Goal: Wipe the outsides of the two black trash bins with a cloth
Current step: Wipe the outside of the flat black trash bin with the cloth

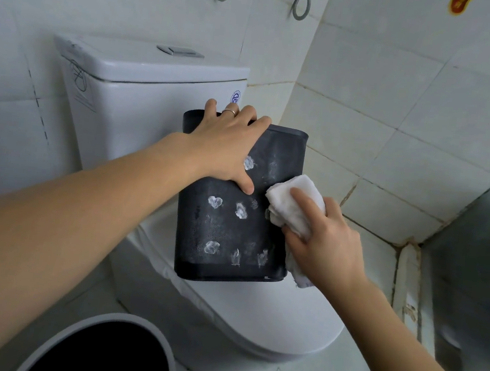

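1. The step in hand looks like the wiping of the first of the two bins: a black rectangular trash bin [236,202] stands on the closed toilet lid [269,314], toward the lid's back edge, close in front of the cistern [145,90].
2. The left hand [227,144] lies over the bin's upper left corner, fingers fairly straight and hooked over the rim, thumb pressed on the facing side; it steadies the bin with a flat, open hold.
3. The right hand [322,242] has its grip closed round a folded white cloth [293,202], held against the bin's right edge.
4. The facing side carries several white smears [241,210] and a dull film, so little of it seems cleaned yet.
5. The next move, as I judge it, calls for drawing the cloth leftward across the smears with firm pressure while the left hand holds the bin from sliding on the smooth lid; the thumb must shift to free the area beneath it.
6. A second dark bin with a pale rim [105,349] sits on the floor at the toilet's near left, apparently not yet attended to.
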